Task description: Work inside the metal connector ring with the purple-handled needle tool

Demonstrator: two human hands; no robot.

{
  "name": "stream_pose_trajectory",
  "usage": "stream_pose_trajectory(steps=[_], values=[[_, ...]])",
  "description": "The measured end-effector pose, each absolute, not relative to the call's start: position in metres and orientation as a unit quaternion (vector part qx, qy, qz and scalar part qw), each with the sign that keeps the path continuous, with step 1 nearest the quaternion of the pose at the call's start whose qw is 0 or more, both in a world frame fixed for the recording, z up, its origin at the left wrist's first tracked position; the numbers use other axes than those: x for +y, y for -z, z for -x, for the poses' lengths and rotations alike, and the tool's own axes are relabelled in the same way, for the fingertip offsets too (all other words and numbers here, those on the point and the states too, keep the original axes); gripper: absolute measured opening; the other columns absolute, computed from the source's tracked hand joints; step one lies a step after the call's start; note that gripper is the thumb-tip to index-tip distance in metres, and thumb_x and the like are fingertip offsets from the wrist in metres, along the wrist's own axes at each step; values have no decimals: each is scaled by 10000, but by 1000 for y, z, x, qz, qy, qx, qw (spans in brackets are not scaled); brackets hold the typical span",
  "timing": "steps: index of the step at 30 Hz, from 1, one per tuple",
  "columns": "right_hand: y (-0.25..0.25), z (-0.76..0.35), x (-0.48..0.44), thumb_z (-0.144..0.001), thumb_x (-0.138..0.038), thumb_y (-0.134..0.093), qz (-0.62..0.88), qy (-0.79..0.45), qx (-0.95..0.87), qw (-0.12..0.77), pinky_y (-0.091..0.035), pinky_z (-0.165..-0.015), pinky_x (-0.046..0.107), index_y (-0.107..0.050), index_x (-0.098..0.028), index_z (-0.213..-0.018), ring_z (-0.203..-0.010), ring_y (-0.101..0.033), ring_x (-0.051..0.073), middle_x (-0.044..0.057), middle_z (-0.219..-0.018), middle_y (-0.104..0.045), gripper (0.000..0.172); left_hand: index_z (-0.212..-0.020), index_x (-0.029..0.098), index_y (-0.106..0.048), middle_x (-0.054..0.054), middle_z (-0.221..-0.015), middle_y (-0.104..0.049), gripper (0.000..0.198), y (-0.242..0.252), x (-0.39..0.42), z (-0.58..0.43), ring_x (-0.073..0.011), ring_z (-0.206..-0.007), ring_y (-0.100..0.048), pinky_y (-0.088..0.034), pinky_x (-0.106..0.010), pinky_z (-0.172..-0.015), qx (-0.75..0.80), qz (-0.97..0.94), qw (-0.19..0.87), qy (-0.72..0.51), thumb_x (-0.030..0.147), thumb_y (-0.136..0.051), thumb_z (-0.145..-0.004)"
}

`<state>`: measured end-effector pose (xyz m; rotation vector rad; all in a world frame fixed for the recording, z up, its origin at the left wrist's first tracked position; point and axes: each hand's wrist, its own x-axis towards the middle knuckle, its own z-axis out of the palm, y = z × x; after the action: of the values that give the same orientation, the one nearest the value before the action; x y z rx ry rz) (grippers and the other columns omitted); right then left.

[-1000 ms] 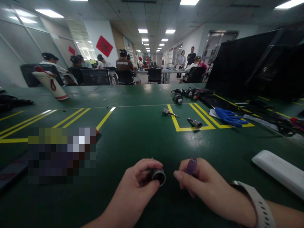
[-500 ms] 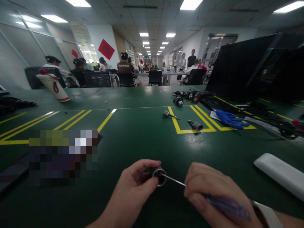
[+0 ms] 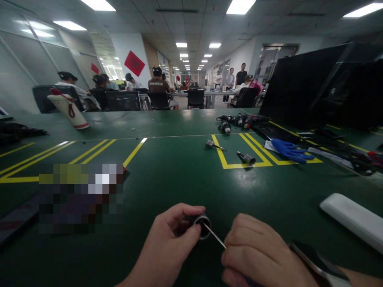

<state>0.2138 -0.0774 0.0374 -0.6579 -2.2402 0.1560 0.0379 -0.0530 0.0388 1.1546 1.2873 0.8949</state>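
Gripping a small dark metal cylinder with a silvery rim [image 3: 201,224] between thumb and fingers at lower centre, the left hand [image 3: 167,245] holds it just above the green bench [image 3: 167,175]. The right hand [image 3: 257,257], closed around a thin steel-shafted screwdriver [image 3: 214,236], points its tip into the cylinder's open end. A blue glove [image 3: 289,149] lies at right.

A green desk [image 3: 167,167] with yellow marking lines [image 3: 223,157] stretches away beyond the fingers, under ceiling light panels [image 3: 239,6]. Far ahead, people sit on black chairs [image 3: 196,97] beside a white wall with a red sign [image 3: 134,63]. A dark monitor [image 3: 299,85] stands up to the right.
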Motion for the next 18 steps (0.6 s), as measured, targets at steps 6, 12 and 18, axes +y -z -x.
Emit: stream_pose_trajectory(steps=[6,12,18], values=[[-38,-210,-80,-929,-161,-416,260,-32,-884,387,-390,-498,253,-617,-122,-740,-528,-516,129,33,-552,-597,280,-820,165,-713,-43,-783,-742,211,-42,-55,-39,-191,-753,-679,-530,-280,-716,546,-480,571,-381,143,-653,-620],[-34,-207,-82,-934,-176,-410,265,-15,-880,393,-368,-486,257,-615,-133,-706,-519,-498,125,25,-538,-580,309,-812,164,-710,-56,-804,-745,214,-35,-53,-38,-210,-772,-685,-536,-309,-728,541,-475,579,-383,146,-674,-601],[-32,-207,-83,-938,-182,-411,264,-6,-884,386,-347,-483,264,-607,-131,-689,-507,-483,125,17,-519,-565,321,-771,163,-706,-55,-801,-747,168,-38,-52,-39,-203,-754,-685,-535,-295,-703,546,-477,570,-387,146,-665,-609]])
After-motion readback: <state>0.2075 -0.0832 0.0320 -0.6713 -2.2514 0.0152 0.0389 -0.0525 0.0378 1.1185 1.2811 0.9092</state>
